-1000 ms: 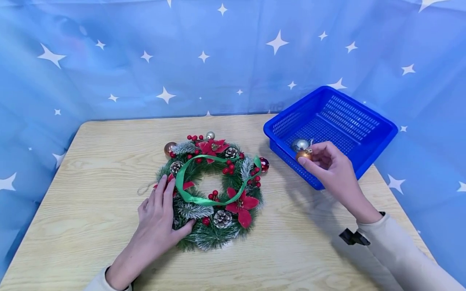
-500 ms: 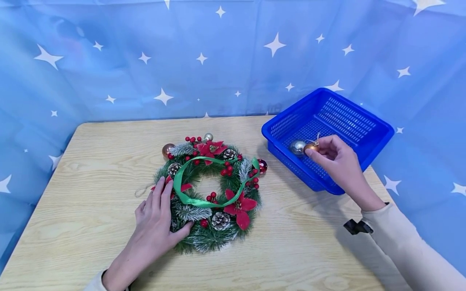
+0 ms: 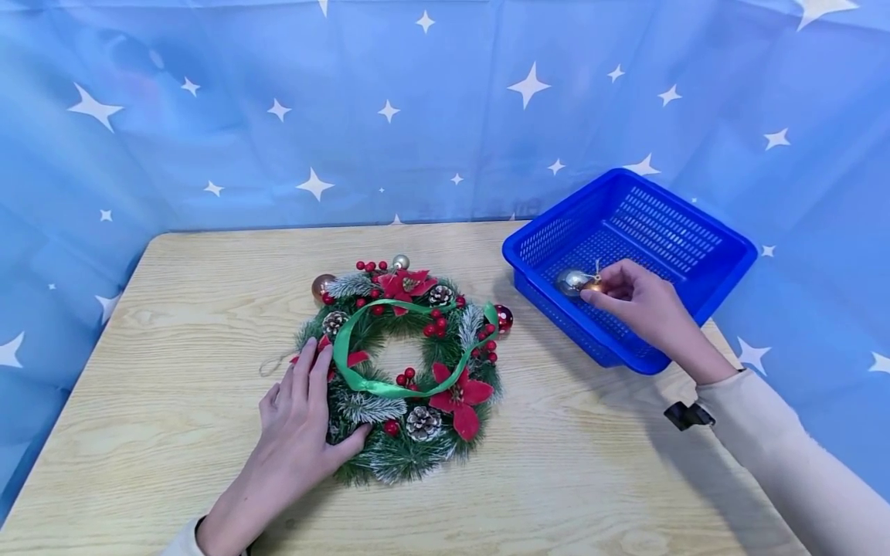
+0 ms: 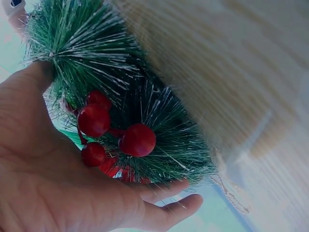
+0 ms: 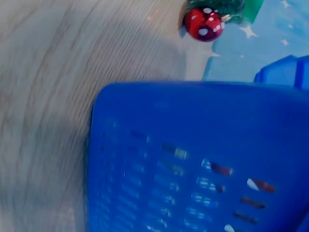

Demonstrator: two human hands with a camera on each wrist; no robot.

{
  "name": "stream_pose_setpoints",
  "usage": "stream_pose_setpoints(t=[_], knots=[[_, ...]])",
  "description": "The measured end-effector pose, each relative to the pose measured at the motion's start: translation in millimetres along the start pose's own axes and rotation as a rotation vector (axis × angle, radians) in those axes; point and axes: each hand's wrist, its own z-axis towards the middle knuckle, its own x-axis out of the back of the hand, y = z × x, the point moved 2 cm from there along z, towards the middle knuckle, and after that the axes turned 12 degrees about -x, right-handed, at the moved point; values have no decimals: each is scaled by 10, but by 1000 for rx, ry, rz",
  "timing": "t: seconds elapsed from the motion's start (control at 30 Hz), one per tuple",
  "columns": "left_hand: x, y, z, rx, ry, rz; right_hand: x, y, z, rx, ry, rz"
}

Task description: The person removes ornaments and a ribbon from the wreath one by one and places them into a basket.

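A green wreath [image 3: 406, 455] with red poinsettias, berries and frosted pine cones lies flat on the table. My left hand [image 3: 295, 425] rests over its left side, thumb and fingers spread; in the left wrist view, red berries [image 4: 137, 140] sit before the palm. A green ribbon loop [image 3: 354, 378] lies across the wreath. To the right, my right hand [image 3: 643, 309] reaches into a blue plastic basket [image 3: 556, 324] and pinches a small gold bauble [image 3: 594, 284] beside a silver bauble [image 3: 570, 283]. The basket's wall hides this hand in the right wrist view.
A red spotted bauble [image 5: 205, 24] is at the wreath's right edge, a copper bauble [image 3: 323, 288] and a small silver one [image 3: 400, 262] at its back. The wooden table [image 3: 174, 309] ends at a blue star-patterned curtain [image 3: 452, 116].
My right hand has moved right and farther into the basket with the gold bauble, from near the front rim to beside the silver one. The left hand and wreath have stayed put.
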Motion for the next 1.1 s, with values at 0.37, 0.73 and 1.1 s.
stream_pose_setpoints(t=[0.37, 0.73, 1.1], knots=[[-4, 6, 2, -14, 2, -4, 0, 74, 147, -23, -98, -163], [-7, 11, -8, -12, 5, -5, -49, 82, 249, -3, -213, -268], [-8, 10, 3, -16, 10, 1, -116, 71, 289, 9, -265, -336]])
